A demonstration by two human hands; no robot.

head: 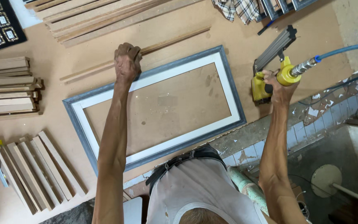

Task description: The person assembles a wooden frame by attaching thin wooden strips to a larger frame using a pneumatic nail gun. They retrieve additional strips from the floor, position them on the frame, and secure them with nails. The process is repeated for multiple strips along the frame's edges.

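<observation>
Your left hand (127,62) presses down with its fingers curled into a loose fist on the far long rail of the rectangular picture frame (228,89), whose moulding is grey-blue outside with a smooth white inner band. The frame lies flat and slightly askew on the brown hardboard surface (175,25), which shows through its open middle, scuffed and stained. Your right hand (280,89) has its fingers wrapped tightly round the yellow pneumatic nail gun (266,85), just beside the frame's right short end; its long grey metal magazine points away from you, and a blue air hose (349,49) joins it through a metal coupling. Planed wooden strips (100,16) lie stacked beyond the frame, and shorter slats (42,170) fan out at your left.
</observation>
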